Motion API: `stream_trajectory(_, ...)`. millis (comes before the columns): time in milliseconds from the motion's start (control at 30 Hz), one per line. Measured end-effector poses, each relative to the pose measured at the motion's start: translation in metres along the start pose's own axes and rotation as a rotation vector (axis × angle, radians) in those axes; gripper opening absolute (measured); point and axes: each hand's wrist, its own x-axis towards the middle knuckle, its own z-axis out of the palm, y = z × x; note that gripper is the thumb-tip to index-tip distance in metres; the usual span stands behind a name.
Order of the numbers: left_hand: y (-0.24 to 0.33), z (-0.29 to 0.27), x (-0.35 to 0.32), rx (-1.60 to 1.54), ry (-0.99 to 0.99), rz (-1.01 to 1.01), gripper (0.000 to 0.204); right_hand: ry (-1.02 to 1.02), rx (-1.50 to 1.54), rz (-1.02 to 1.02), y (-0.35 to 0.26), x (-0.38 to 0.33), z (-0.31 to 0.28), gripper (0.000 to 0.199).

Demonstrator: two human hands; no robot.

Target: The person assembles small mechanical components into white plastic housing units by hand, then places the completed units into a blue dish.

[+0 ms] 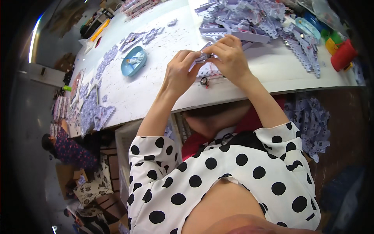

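**A small purple part (pixel 204 57) was pinched over a white table (pixel 167 33)**

The left hand (pixel 179 72) had its thumb and first finger clamped on one side of the small purple part. The right hand (pixel 231 58) had its thumb and first finger clamped on the other side. The fingers hid most of it, so its full shape could not be told. The part was near the front edge of the table, between the two hands. Just below it lay a little round black thing (pixel 204 81).

A blue dish (pixel 128 71) sat to the left, apart from the left hand. Past the right hand was a big heap of pale purple pieces (pixel 253 15). A red tube (pixel 344 55) was far to the right.
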Motion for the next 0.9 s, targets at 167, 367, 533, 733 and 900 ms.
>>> stream_trajectory(167, -0.017, 0.014, -0.014, -0.027, 0.029, -0.090, 0.025, -0.112, -0.076, -0.123, 0.014, 0.005, 0.014, 0.017)
stream_trajectory(367, -0.020, 0.021, -0.029, 0.009, -0.040, -0.276, 0.026, -0.251, -0.143, -0.116, 0.017, 0.000, 0.018, 0.027)
stream_trajectory(533, 0.000, 0.009, -0.045, 0.217, -0.013, -0.194, 0.035, -0.178, -0.093, 0.059, 0.001, -0.015, -0.024, 0.045)
stream_trajectory(733, 0.006, -0.016, -0.084, -0.017, 0.180, -0.450, 0.038, -0.324, -0.039, 0.258, -0.014, -0.045, -0.052, 0.054)
stream_trajectory(900, -0.006, -0.011, -0.107, -0.274, 0.319, -0.776, 0.036, -0.327, 0.015, 0.357, -0.017, -0.051, -0.028, 0.040)
